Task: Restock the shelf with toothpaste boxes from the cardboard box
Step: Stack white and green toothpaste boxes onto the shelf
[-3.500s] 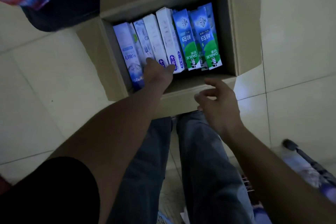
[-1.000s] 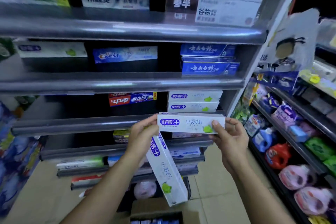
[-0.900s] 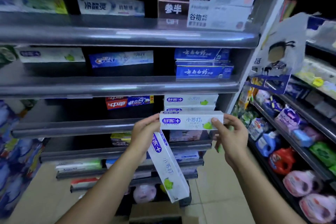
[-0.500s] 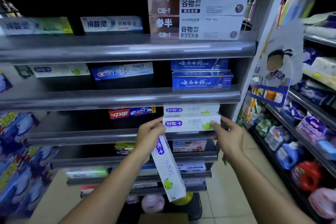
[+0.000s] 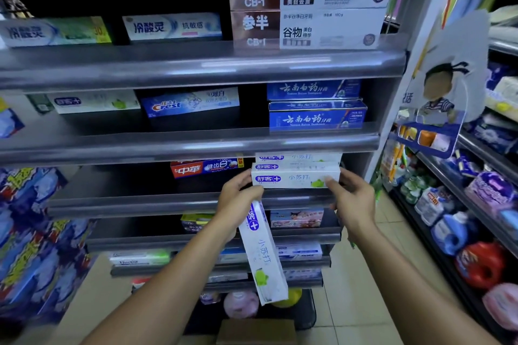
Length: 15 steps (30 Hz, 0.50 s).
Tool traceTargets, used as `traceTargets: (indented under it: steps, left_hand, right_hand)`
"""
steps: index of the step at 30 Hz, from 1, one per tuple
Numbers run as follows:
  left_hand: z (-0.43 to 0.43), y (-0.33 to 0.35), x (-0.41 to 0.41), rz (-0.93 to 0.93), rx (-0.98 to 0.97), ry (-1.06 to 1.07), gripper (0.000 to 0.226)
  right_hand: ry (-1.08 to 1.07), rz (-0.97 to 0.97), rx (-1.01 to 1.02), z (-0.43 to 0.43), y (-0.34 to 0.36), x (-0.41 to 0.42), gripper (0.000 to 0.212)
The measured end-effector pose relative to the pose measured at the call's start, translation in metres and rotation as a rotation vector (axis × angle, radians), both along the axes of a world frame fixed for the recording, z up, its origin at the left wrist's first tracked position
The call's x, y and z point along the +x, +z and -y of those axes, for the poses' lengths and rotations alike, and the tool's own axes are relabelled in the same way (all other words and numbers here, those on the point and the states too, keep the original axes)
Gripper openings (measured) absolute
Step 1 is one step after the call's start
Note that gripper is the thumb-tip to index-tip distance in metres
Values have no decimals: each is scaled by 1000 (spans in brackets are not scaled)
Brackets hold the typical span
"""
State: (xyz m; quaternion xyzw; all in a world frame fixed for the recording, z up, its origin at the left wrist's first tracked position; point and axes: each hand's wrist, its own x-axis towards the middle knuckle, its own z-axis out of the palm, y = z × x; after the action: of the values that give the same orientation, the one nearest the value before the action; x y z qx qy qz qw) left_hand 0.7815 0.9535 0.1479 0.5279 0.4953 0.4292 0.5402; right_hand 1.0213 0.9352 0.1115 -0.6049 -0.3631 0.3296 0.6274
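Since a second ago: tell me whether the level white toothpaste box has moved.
Yes. The level white box, between left hand and right hand, has risen from across the shelf rail to above it, against the matching stack.

Your left hand (image 5: 238, 199) covered the top of the hanging toothpaste box (image 5: 263, 255); below it the cardboard box (image 5: 256, 332) ran off-frame. The level toothpaste box (image 5: 291, 179) hid fingertips of your right hand (image 5: 353, 202).

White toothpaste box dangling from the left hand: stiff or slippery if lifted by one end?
Probably stiff: the dangling box hangs straight though the left hand grips only its top end. Likely light, since that hand also touches the second box. Flat-sided, so it shouldn't roll; the smooth card might slip.
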Motion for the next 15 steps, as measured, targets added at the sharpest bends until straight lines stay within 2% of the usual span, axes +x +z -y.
traceTargets:
  steps: [2,5,10,12,14,15]
  left_hand:
    - [-1,-1,1,2,-17,-2,50]
    - [-3,-1,5,11,-44,-10,50]
    - [-1,-7,12,-50,-42,-39,57]
    - [-1,-11,11,-44,-62,3,58]
    - [-1,-14,8,-7,-83,110,50]
    - [-2,-15,7,23,-89,166,43]
  right_hand:
    - [7,-1,-13,-3,2,0,42]
    - [14,20,-26,-8,5,1,41]
    - [56,201,-218,-11,-3,10,34]
    - [62,250,-241,-7,-3,9,46]
    - [10,329,-236,1,-1,8,67]
    - [-20,351,-203,7,-1,6,68]
